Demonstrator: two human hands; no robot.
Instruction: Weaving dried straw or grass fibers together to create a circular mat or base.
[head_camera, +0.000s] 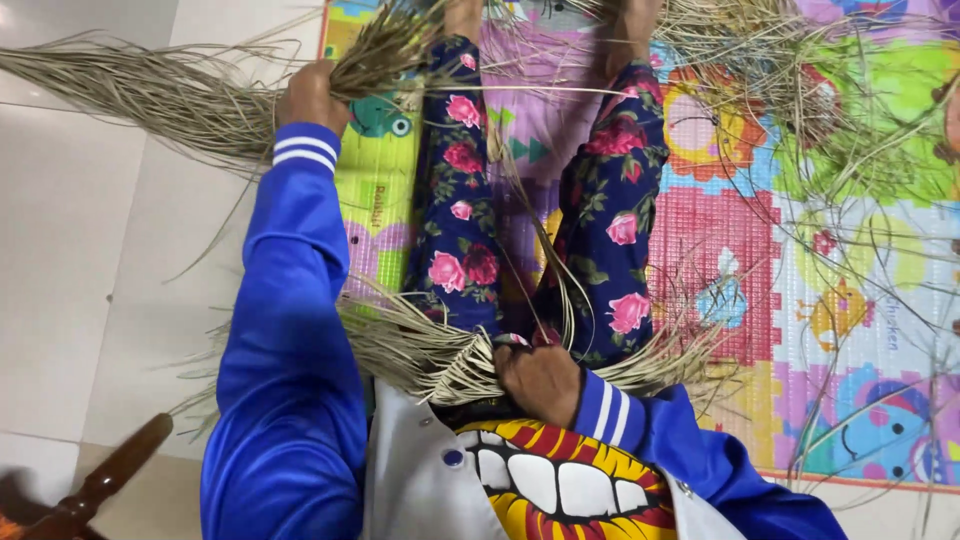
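While the left hand (312, 95) grips long dry fibre strands (150, 95), the right hand (540, 380) clutches a stiff fanned bundle (420, 350)

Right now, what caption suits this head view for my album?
Seated on a colourful mat, left hand and right hand grip dried fibre bundles.
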